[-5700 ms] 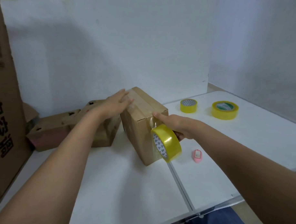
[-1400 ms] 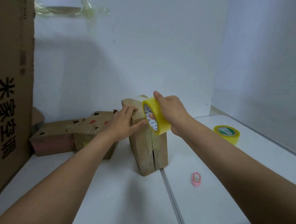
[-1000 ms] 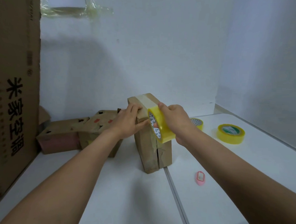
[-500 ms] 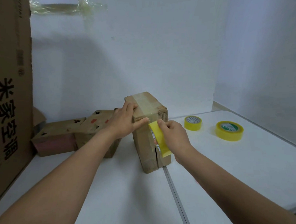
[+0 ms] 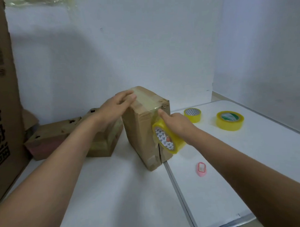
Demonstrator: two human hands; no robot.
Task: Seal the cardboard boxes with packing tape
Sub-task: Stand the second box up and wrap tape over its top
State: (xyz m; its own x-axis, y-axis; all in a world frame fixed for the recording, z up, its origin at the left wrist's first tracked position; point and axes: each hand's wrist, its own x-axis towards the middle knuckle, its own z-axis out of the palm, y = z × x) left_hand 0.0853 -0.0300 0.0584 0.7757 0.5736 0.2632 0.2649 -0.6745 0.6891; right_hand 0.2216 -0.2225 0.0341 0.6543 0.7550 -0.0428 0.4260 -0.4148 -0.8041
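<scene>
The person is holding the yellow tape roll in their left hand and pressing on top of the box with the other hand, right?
Not quite. The head view shows the tape roll in the right hand, against the box front. The left hand is the one pressing on top of the box.

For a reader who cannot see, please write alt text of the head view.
A right hand runs a yellow tape roll down a cardboard box on a white table, while the left hand presses the top. Two spare rolls lie right.
</scene>
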